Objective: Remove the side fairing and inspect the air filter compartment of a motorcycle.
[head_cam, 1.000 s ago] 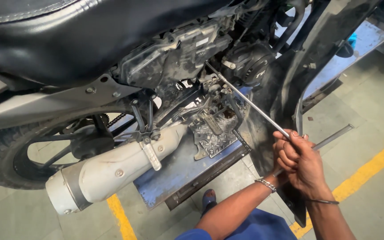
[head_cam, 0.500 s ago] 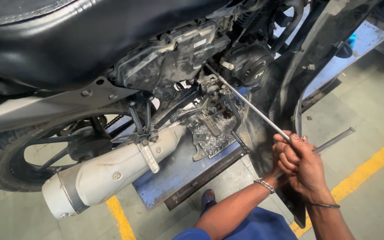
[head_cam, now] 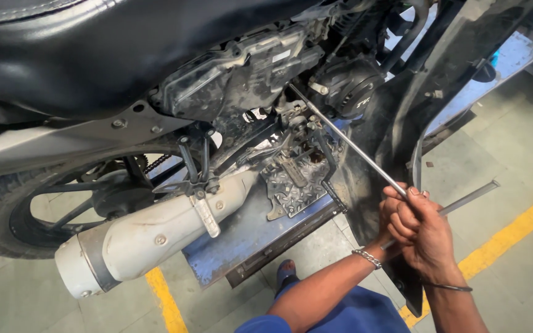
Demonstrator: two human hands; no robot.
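A motorcycle (head_cam: 229,80) stands over a blue ramp, seen from its right side with the engine exposed. A long metal T-handle wrench (head_cam: 347,142) runs from the engine area down to my hands. My right hand (head_cam: 430,237) is closed around the wrench's handle end, where the crossbar (head_cam: 470,196) sticks out to the right. My left hand (head_cam: 395,216) is wrapped around the same shaft just beside it, with a chain bracelet on its wrist. The wrench tip sits against a part of the engine near the black round cover (head_cam: 347,86).
A silver exhaust muffler (head_cam: 155,231) points toward the lower left. The rear wheel (head_cam: 38,203) is at the left. A black side panel (head_cam: 402,129) stands beside my hands. Yellow floor lines (head_cam: 513,237) mark the concrete at the right. A shoe (head_cam: 285,271) shows below the ramp.
The view has shifted slightly. My hands stay closed on the wrench and have turned a little on the handle; the crossbar now sticks out further to the right.
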